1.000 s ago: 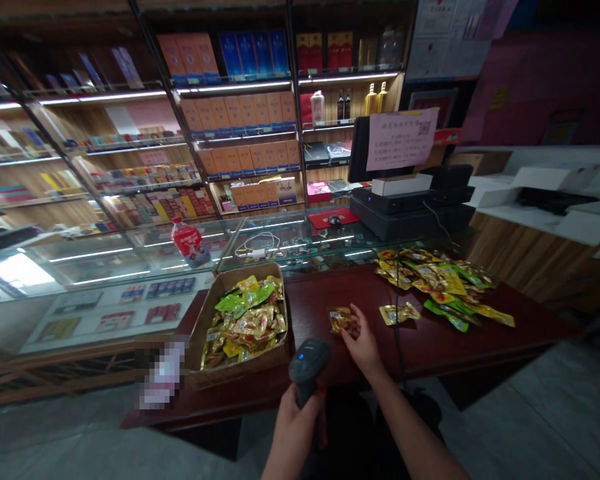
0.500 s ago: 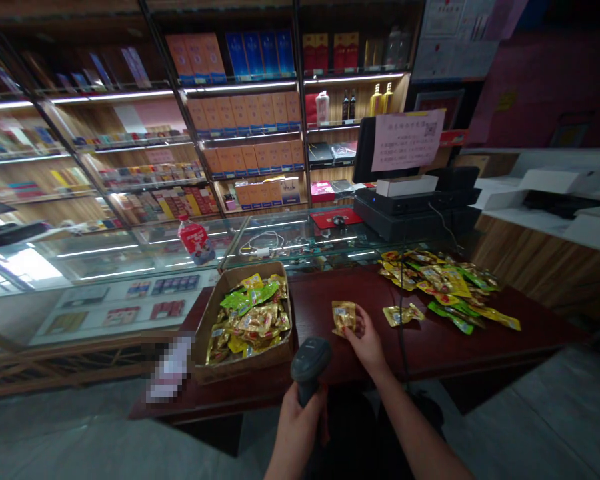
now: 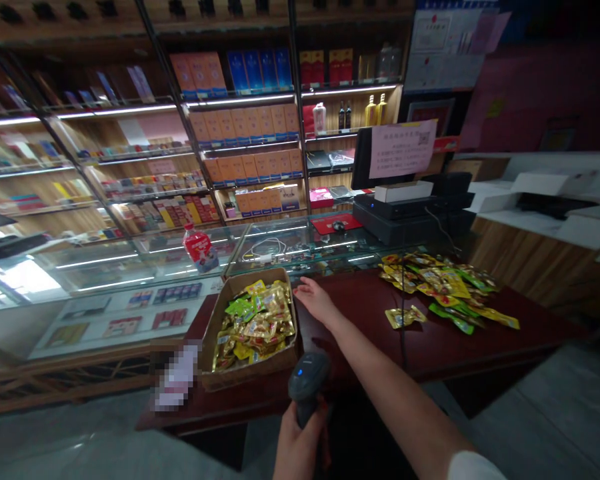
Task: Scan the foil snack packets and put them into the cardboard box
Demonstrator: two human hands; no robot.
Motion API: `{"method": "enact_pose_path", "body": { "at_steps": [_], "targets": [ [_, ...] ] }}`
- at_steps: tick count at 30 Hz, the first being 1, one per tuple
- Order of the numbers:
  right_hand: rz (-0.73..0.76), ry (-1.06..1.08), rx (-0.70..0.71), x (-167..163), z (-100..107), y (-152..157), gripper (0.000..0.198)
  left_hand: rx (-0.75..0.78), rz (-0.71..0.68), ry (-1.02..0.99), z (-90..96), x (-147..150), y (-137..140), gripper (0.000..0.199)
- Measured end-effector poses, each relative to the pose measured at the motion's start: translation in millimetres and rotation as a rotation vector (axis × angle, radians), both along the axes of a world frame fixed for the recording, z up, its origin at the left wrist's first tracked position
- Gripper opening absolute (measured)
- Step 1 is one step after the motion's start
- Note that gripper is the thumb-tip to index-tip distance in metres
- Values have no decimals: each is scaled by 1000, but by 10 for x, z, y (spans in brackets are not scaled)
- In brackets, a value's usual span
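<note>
My left hand [image 3: 300,433] is wrapped round the handle of a dark barcode scanner [image 3: 309,380], whose top shows a small blue light. Stretched forward over the table, my right hand [image 3: 314,299] is beside the right rim of a cardboard box [image 3: 296,333]. Its fingers are apart and hold nothing. Gold, yellow and green snack packets [image 3: 260,320] fill the box. One gold packet [image 3: 405,317] lies alone on the table to the right, near a larger heap of similar packets [image 3: 445,283].
Behind the dark red table [image 3: 350,333] stands a glass display counter [image 3: 245,250] bearing a red-labelled bottle [image 3: 200,248]. A monitor [image 3: 364,160] with a pink notice stands at the back right. A black cable [image 3: 403,293] hangs across the table. Stocked shelves [image 3: 250,143] line the wall.
My right hand has moved left from the table's middle to the box and let go of the gold packet it held. The scanner stays in my left hand; its blue light now shows.
</note>
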State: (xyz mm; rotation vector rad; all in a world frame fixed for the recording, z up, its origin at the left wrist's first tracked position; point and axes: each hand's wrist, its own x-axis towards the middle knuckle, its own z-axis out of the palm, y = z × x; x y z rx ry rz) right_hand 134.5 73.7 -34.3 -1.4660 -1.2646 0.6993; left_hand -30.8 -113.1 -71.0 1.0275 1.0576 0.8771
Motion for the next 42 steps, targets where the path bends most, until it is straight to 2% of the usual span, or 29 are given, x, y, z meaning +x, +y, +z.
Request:
{"method": "enact_pose_path", "body": {
  "at_steps": [3, 8, 10, 14, 17, 21, 23, 24, 26, 28, 29, 31, 33, 35, 38, 40, 42],
  "targets": [
    [-156, -186, -67, 330, -167, -236, 52, -1, -33, 6, -38, -19, 5, 53],
    [-417, -418, -284, 1168, -564, -897, 53, -5, -57, 17, -118, -10, -9, 52],
    [-442, -579, -390, 1459, -666, -1086, 56, -5, -70, 27, -132, 18, -17, 50],
    [-407, -1059, -656, 1846, -765, -1274, 60, 7, -84, 11, -144, 81, -38, 45],
    [-349, -1176, -647, 1925, -734, -1276, 62, -1, -97, 8, -154, 113, -61, 44],
    [-105, -1085, -486, 1776, -639, -1191, 62, -22, -115, 32, -146, 125, -87, 45],
    [-70, -1034, -368, 1683, -626, -1170, 59, -25, -113, 33, -129, 118, -91, 46],
    [-139, -1025, -322, 1658, -634, -1177, 57, -23, -111, 29, -119, 111, -90, 46],
    [-437, -1005, -313, 1676, -674, -1226, 56, -16, -106, 17, -101, 93, -85, 46],
    [-735, -917, -436, 1782, -733, -1304, 61, -13, -97, 7, -89, 77, -81, 46],
    [-803, -857, -518, 1854, -763, -1344, 65, -13, -93, 3, -87, 73, -80, 45],
    [-773, -772, -602, 1998, -816, -1406, 72, -13, -94, 0, -85, 79, -83, 45],
    [-683, -747, -526, 2097, -854, -1439, 74, -13, -99, 3, -83, 101, -91, 45],
    [-627, -711, -407, 2138, -877, -1458, 65, -21, -105, 16, -74, 128, -101, 46],
    [-599, -610, -335, 2146, -898, -1541, 45, -21, -120, 23, -55, 145, -111, 46],
    [-690, -540, -249, 2156, -911, -1659, 46, -18, -119, 17, -50, 131, -112, 46],
    [-892, -341, -80, 2165, -917, -1799, 53, -22, -106, 12, -52, 104, -107, 46]
  ]
}}
